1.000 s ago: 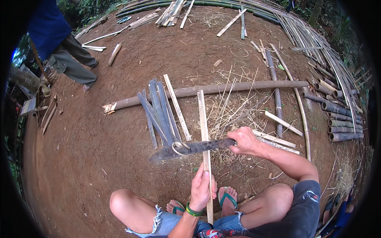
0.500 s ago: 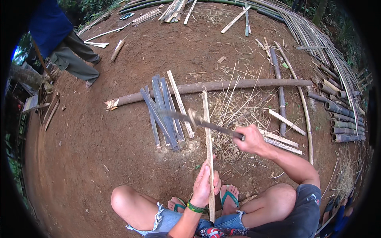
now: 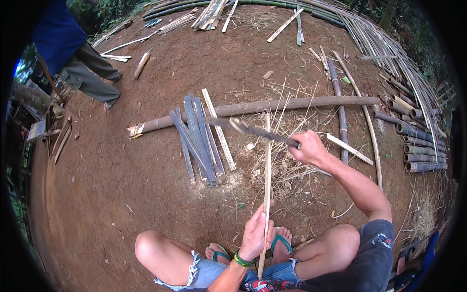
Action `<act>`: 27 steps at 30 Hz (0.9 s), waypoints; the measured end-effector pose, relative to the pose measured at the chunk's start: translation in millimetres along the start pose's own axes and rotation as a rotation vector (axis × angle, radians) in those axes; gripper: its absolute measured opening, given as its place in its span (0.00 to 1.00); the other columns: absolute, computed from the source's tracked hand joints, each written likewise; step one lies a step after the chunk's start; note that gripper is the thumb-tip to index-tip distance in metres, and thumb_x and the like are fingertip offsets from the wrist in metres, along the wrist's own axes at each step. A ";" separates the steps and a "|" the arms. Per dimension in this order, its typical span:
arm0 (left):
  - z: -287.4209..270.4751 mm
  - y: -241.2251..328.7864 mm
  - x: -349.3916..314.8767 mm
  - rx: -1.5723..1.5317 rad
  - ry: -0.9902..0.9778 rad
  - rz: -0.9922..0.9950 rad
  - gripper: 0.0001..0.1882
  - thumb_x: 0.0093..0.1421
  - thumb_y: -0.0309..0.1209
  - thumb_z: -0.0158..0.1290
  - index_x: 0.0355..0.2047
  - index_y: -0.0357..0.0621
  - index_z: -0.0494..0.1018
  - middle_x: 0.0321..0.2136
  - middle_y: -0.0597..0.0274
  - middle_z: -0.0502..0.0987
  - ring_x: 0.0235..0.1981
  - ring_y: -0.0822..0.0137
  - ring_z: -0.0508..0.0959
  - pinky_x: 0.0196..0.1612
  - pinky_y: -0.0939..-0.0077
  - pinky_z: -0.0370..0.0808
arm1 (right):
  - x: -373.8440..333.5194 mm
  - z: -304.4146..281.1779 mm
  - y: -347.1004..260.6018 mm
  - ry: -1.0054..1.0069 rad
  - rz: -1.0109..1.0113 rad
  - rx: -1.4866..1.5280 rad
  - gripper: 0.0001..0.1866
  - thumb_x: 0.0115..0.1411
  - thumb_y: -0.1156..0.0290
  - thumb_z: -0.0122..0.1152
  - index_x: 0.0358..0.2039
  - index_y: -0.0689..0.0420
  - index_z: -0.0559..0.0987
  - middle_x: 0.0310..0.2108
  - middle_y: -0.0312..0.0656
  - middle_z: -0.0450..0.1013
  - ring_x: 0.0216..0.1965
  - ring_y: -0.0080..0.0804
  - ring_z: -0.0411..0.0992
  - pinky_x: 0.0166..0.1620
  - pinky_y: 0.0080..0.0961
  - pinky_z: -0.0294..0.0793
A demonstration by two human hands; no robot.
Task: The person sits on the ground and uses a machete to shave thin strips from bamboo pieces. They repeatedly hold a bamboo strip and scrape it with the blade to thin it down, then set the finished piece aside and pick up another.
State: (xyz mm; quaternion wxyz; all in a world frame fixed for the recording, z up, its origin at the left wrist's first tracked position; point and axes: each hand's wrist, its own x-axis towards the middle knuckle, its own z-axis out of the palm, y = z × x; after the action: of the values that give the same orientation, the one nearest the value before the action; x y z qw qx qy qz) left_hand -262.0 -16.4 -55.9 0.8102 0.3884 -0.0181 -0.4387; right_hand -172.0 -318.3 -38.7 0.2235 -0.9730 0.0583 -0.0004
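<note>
My left hand [image 3: 256, 235], a green and yellow band at its wrist, is closed around a long pale bamboo strip [image 3: 267, 177]. The strip runs from my lap away from me, its far end near a log [image 3: 301, 102]. My right hand [image 3: 310, 148] grips a dark-bladed machete [image 3: 270, 135] by its handle. The blade points left and crosses the strip near its far end. A curled pale shaving [image 3: 238, 125] shows at the blade. Left of the strip, several dark bamboo slats [image 3: 198, 141] and a pale slat [image 3: 219, 129] lean on the log.
Thin shavings [image 3: 287, 177] litter the brown soil under the strip. Bamboo poles [image 3: 344, 117] lie to the right, with stacked bamboo lengths [image 3: 422, 156] beyond. Another person's legs [image 3: 87, 73] stand at the far left. My sandalled feet [image 3: 281, 243] are close to the left hand.
The strip's far part has swung to the right, and my left hand has shifted slightly right and nearer to me. The machete has moved a little rightward, still across the strip.
</note>
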 end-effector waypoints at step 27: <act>-19.0 4.4 13.1 -0.172 0.103 0.075 0.27 0.76 0.46 0.34 0.73 0.63 0.46 0.16 0.68 0.59 0.08 0.76 0.58 0.11 0.83 0.59 | -91.5 36.5 -81.1 -0.225 -0.426 0.090 0.09 0.43 0.68 0.65 0.21 0.58 0.75 0.17 0.47 0.73 0.19 0.52 0.73 0.24 0.47 0.72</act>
State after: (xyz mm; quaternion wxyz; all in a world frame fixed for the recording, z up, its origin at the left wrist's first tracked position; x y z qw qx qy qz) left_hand -243.9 -12.9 -70.4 0.8561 0.3386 0.0470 -0.3875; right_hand -252.8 -219.6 -34.0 0.2665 -0.9463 -0.1734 0.0582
